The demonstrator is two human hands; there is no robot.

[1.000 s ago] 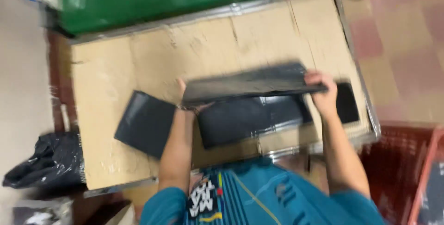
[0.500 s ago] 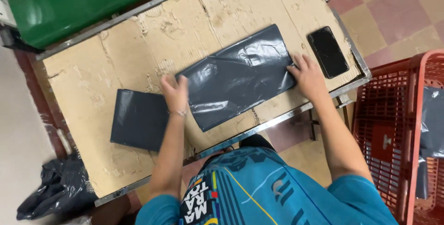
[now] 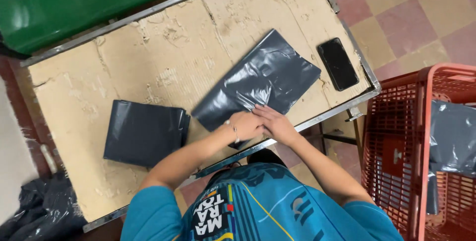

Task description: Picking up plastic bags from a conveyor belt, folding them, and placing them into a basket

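Inventory of items counted in the head view:

- 2 hands are seen: 1 left hand (image 3: 243, 126) and 1 right hand (image 3: 275, 123).
- 1 bracelet (image 3: 235, 132) is counted, on the left wrist.
- 1 loose grey plastic bag (image 3: 260, 81) is laid out on the table.
- 1 stack of folded grey bags (image 3: 144, 133) is counted; the number of bags within it cannot be told.
- 1 black phone (image 3: 337, 64) is recorded.
- 1 cardboard-topped table (image 3: 139, 57) is listed.
- 1 red basket (image 3: 396, 137) is counted, with 1 grey bag (image 3: 453, 137) seen inside it.
- 1 black bag bundle (image 3: 42, 216) is noted on the floor.
- 1 green bin (image 3: 74, 3) is listed.
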